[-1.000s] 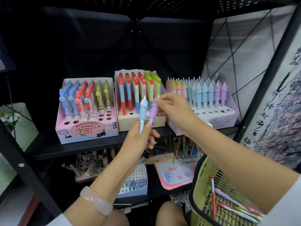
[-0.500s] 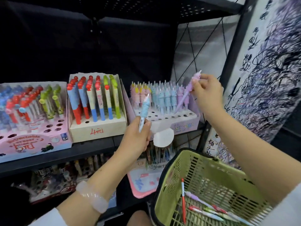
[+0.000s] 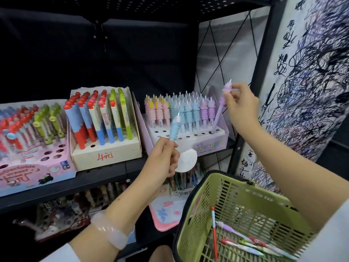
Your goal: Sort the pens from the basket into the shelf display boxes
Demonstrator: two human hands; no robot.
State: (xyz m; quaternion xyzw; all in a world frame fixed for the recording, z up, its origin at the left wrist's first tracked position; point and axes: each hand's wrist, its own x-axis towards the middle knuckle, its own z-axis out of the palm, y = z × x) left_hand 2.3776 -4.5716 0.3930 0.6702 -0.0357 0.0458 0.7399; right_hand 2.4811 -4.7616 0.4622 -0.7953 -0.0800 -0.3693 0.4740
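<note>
The right hand (image 3: 240,104) pinches a purple pen (image 3: 220,108) near its top, the pen tilted with its lower tip in a hole at the right front corner of the unicorn box (image 3: 209,143) on the shelf (image 3: 105,176). The left hand (image 3: 163,157) grips a blue pen (image 3: 174,127) upright in front of that box. The green basket (image 3: 251,197) sits lower right with several pens (image 3: 243,241) on its bottom.
</note>
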